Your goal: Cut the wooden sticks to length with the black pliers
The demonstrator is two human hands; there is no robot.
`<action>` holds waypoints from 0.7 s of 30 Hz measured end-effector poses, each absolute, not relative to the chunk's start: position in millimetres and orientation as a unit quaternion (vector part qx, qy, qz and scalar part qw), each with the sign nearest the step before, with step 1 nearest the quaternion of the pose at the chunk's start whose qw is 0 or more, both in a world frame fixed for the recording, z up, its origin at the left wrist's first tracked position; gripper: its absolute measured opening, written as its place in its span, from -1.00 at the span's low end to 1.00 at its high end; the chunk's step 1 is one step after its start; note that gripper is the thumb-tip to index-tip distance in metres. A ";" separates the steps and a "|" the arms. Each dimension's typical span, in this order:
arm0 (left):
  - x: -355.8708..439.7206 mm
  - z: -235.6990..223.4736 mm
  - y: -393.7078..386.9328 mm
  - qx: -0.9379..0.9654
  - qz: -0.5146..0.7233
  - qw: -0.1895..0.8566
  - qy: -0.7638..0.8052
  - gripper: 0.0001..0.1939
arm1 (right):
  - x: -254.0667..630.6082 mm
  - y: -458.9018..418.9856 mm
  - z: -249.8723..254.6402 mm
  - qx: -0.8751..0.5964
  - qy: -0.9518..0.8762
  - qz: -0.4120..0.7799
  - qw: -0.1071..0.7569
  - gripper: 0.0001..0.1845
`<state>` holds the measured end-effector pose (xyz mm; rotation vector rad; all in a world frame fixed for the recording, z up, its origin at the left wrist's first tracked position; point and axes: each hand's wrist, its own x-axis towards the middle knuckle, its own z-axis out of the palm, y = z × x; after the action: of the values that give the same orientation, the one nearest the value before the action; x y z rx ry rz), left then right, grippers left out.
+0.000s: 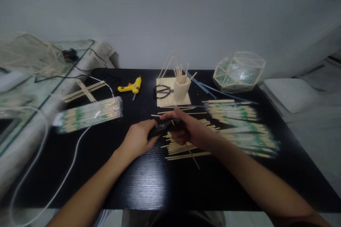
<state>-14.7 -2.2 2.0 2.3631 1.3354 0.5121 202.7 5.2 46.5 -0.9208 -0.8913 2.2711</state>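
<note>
My left hand [139,135] is closed around one end of a black hand tool [161,128] that looks like cutters; its exact kind does not show. The tool's other end reaches my right hand [190,127], whose fingers are curled around a thin wooden stick [194,158]. This stick slants down toward the table's front, crossing the tool's end. Under and beside my right hand lies a pile of loose wooden sticks [173,148]. Behind the hands, a wooden cup [180,93] filled with sticks stands on a square wooden board [161,101], with black scissors [163,92] beside it.
A yellow glue gun [131,86] lies at the back left of the black table [144,184]. Plastic-wrapped stick packs [92,113] lie left, and opened packs [247,136] right. A faceted geometric frame [238,72] stands at the back right. A white cable [77,149] crosses the left side.
</note>
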 end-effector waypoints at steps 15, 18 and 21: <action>-12.1 4.9 0.5 0.762 0.237 0.192 0.571 -0.70 | 195.9 7.0 33.6 -0.431 -0.490 0.613 0.446 -0.69; -11.5 4.6 -0.7 0.765 0.242 0.192 0.565 -0.70 | 196.5 6.1 34.8 -0.440 -0.524 0.582 0.439 -0.77; -11.4 3.6 -1.5 0.770 0.247 0.187 0.557 -0.74 | 196.8 5.5 35.5 -0.444 -0.540 0.567 0.436 -0.78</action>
<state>-11.4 -1.5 3.6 2.1678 1.5683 0.6957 196.8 5.5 35.5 -1.1050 -1.3432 1.4107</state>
